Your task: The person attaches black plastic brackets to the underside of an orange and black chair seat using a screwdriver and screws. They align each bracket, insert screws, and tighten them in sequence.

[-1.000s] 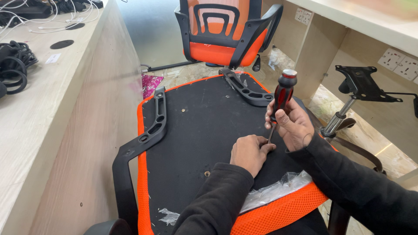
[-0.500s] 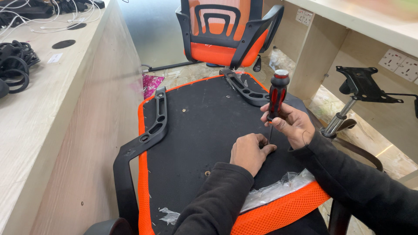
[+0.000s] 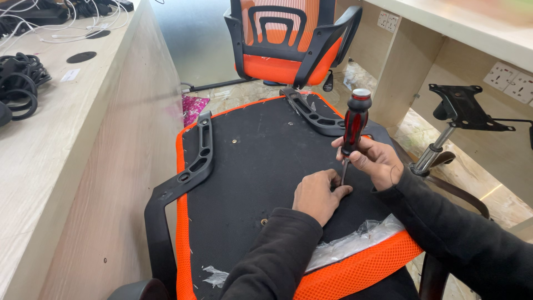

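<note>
Wooden desk top [image 3: 44, 128], far left: bears a coil of black cables [image 3: 19, 83] and loose white cords toward the back. Upturned chair seat [image 3: 261, 166], centre: black underside facing up, orange mesh edging, resting beside the desk's side panel. Left armrest bracket [image 3: 194, 161], black plastic, lies along the seat's left edge; a second bracket [image 3: 313, 114] lies at the far right corner. Clear plastic wrap [image 3: 350, 244], crumpled, at the near edge; contents, if any, cannot be told. Left hand [image 3: 319, 194], on the seat underside, fingers curled and pressed down around the screwdriver's tip. Screwdriver [image 3: 353, 125], red-and-black handle, upright, shaft pointing down to the seat just beside the left fingers. Right hand [image 3: 369, 158], closed around the lower handle. Assembled orange-and-black chair [image 3: 283, 39], upright behind. Chair base column with black mounting plate [image 3: 458, 108], far right, standing apart from the seat.
</note>
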